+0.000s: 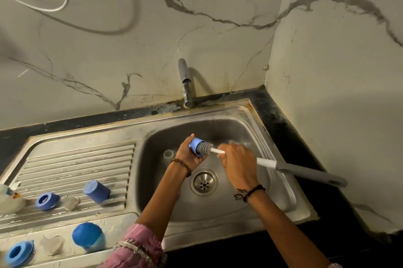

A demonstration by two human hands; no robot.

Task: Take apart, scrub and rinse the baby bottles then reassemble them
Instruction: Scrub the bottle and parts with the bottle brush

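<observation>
Nearest, front ledge of the drainboard: 1 blue collar ring at the left edge, 1 clear teat beside it, 1 blue domed cap close to the pink sleeve.

Ribbed section, next back: 1 clear bottle cut off by the left edge, 1 blue ring lying on its side, 1 clear teat, 1 blue cap tipped, closed end up-left.

Basin of the sink: drain at centre, 1 clear bottle body upright to the left, open steel around the drain.

Over the basin: left hand grips a blue cap, mouth facing right. Right hand grips the bottle brush; long axis runs from lower right, past the sink's right rim, up-left, grey head inside the cap.

Farthest: tap at the back rim, marble wall and corner.
</observation>
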